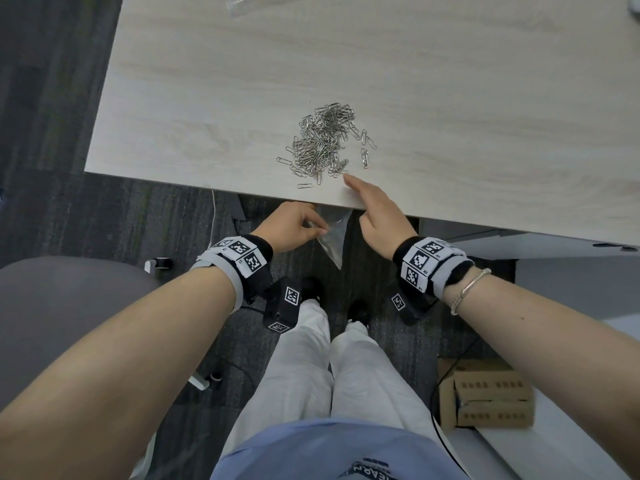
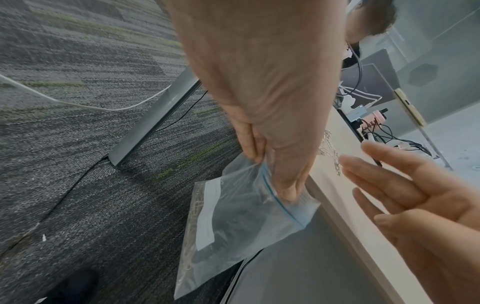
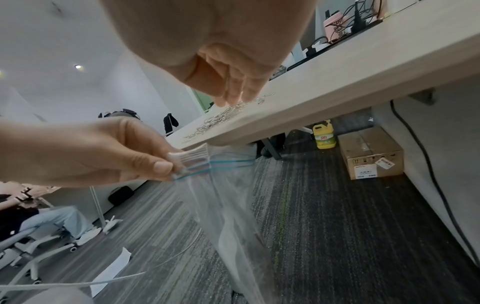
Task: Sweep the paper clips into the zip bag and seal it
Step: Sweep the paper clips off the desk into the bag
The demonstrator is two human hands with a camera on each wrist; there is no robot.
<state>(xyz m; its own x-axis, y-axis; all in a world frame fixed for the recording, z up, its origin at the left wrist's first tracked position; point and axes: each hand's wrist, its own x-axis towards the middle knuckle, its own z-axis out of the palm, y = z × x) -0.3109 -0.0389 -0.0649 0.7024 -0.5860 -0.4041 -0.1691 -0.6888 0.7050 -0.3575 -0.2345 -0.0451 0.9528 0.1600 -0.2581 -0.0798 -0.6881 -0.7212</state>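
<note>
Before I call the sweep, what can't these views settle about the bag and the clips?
- Mouth of the zip bag: hidden under the table edge in the head view; wrist views don't show if it gapes.
- Right hand fingertips: contact with the paper clips unclear; blurred in the right wrist view.
- Bag contents: a few clips seem inside in the left wrist view; count unreadable.
- Left hand pinches the bag's top corner only.

Silver paper clips (image 1: 323, 142); clear zip bag (image 2: 241, 216) (blue seal stripe); pale woodgrain table (image 1: 450, 81).
</note>
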